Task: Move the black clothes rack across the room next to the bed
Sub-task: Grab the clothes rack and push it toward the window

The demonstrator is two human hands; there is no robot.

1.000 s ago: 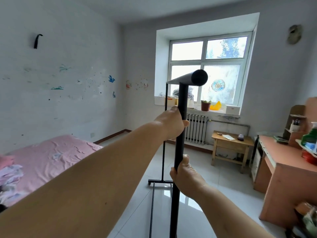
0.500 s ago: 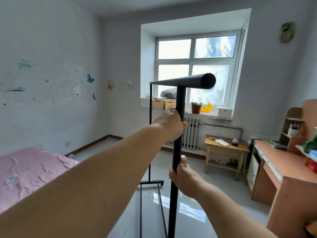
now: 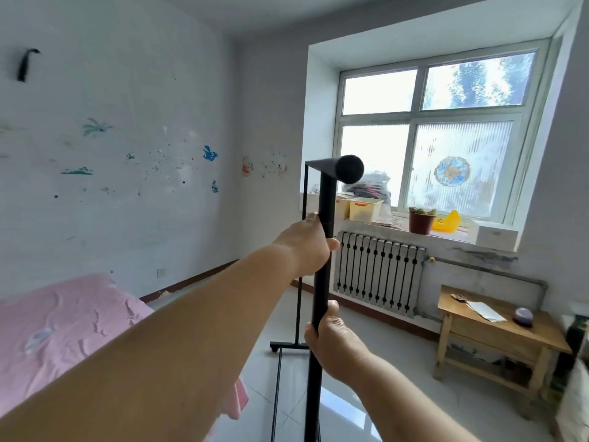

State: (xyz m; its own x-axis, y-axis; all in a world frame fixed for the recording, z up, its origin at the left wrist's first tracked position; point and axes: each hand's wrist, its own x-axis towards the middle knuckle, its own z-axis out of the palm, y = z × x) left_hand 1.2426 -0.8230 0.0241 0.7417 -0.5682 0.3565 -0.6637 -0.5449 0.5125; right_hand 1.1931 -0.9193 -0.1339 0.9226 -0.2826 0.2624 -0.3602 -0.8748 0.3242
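Head view: both hands, left hand above right hand, clasp the clothes rack upright post; top bar points away.

- The near upright of the black clothes rack runs off the bottom edge at six o'clock; its foot is unseen.
- The left hand and right hand cover stretches of that pole.
- The bed is cut at nine o'clock.
- The wooden table loses its right end at three o'clock.
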